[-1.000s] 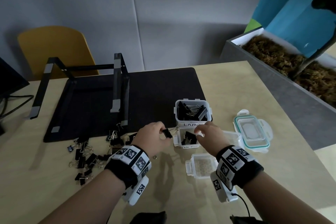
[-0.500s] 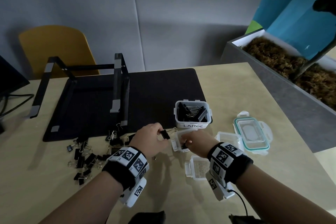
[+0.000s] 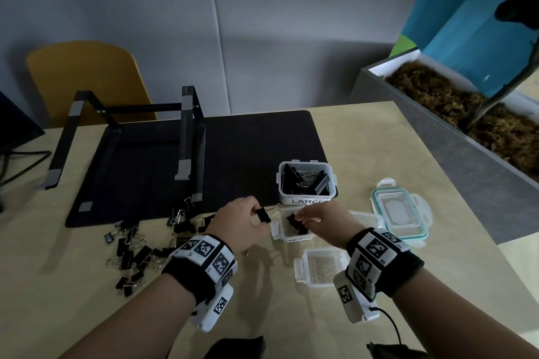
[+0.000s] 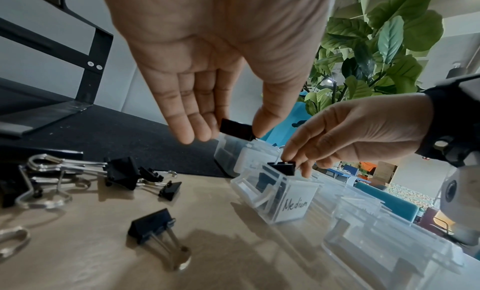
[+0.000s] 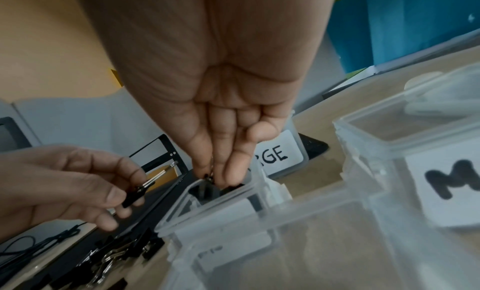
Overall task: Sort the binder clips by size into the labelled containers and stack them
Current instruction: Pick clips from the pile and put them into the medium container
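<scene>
My left hand (image 3: 258, 214) pinches a black binder clip (image 3: 263, 215) between thumb and fingers just left of the clear container labelled Medium (image 3: 287, 237). In the left wrist view that clip (image 4: 236, 129) hangs above the container's far side. My right hand (image 3: 299, 217) pinches another black clip (image 4: 284, 168) by its wire handles at the Medium container's (image 4: 293, 206) mouth; the right wrist view shows this clip (image 5: 207, 190) partly inside the rim. Behind stands the Large container (image 3: 306, 183), holding several big clips. A loose clip pile (image 3: 131, 253) lies on the table at the left.
Another clear container (image 3: 364, 217) sits right of the Medium one, its label starting with M (image 5: 454, 185). A clear lid (image 3: 319, 267) lies in front, a teal-rimmed lid (image 3: 399, 210) to the right. A black mat (image 3: 233, 148) with a metal stand (image 3: 186, 137) lies behind; a planter (image 3: 466, 125) borders the right.
My right hand drew back over the Medium container and now holds a clip at its mouth. The left hand stayed beside the container with its clip.
</scene>
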Action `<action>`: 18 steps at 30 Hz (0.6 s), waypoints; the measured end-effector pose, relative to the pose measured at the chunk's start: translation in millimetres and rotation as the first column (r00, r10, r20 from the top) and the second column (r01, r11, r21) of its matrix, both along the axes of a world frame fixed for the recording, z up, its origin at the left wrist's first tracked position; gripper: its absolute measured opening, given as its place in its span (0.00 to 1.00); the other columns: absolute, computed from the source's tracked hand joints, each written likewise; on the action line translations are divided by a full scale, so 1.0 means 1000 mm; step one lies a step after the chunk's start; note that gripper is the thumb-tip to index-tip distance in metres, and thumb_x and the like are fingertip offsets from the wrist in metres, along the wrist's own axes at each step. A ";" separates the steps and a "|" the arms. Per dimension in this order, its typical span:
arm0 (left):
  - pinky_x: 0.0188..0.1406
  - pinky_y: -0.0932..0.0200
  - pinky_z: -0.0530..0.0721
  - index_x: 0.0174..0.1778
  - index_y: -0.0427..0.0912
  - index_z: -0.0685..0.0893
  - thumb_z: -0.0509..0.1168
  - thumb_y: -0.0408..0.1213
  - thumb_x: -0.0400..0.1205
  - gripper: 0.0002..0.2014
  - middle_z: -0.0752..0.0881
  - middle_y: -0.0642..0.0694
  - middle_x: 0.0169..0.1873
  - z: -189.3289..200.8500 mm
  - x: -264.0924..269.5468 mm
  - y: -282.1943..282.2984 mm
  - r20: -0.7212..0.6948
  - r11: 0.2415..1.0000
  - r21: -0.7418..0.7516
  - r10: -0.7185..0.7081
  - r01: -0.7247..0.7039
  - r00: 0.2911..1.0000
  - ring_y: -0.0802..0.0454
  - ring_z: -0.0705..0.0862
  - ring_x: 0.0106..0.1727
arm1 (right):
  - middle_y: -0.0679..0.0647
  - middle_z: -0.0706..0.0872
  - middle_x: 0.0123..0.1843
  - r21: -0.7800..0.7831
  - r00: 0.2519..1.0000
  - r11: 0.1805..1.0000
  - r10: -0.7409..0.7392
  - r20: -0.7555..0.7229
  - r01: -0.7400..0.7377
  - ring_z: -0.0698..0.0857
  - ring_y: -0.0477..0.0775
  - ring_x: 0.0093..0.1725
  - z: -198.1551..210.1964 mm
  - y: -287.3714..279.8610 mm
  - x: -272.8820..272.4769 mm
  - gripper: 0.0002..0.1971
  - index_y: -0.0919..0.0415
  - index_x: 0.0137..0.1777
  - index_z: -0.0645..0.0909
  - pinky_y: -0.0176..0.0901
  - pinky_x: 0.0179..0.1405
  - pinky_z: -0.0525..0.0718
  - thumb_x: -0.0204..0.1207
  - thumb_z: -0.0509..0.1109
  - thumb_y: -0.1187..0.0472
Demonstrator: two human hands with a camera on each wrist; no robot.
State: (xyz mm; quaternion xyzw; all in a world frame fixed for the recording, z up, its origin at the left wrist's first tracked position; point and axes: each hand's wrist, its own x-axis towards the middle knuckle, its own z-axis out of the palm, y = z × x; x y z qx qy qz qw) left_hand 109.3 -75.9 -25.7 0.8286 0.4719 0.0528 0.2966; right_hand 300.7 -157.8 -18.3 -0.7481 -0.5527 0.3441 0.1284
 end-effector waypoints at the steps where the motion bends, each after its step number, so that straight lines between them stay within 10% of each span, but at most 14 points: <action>1: 0.49 0.55 0.84 0.50 0.48 0.81 0.68 0.48 0.73 0.13 0.82 0.54 0.46 0.000 0.001 0.000 -0.002 1.000 0.000 -0.001 0.001 1.000 0.54 0.82 0.47 | 0.50 0.88 0.60 -0.009 1.000 1.000 0.020 -0.012 -0.020 0.84 0.48 0.62 0.001 -0.002 -0.001 0.17 0.53 0.61 0.85 0.41 0.66 0.79 0.78 0.62 0.66; 7: 0.48 0.57 0.84 0.51 0.48 0.81 0.68 0.48 0.73 0.14 0.81 0.54 0.46 0.000 0.004 -0.001 -0.010 1.000 0.016 -0.023 0.024 1.000 0.55 0.82 0.46 | 0.54 0.86 0.58 0.085 0.993 0.995 -0.060 0.102 0.052 0.82 0.50 0.51 0.005 -0.002 0.006 0.17 0.53 0.61 0.83 0.37 0.53 0.78 0.78 0.60 0.67; 18: 0.59 0.55 0.79 0.62 0.50 0.79 0.65 0.46 0.75 0.19 0.78 0.52 0.56 0.003 0.036 -0.007 -0.088 0.966 0.046 -0.249 0.254 0.964 0.54 0.74 0.61 | 0.54 0.81 0.64 -0.016 0.982 1.000 0.012 0.188 -0.009 0.79 0.53 0.63 0.001 -0.008 0.007 0.19 0.56 0.68 0.77 0.40 0.63 0.74 0.77 0.66 0.60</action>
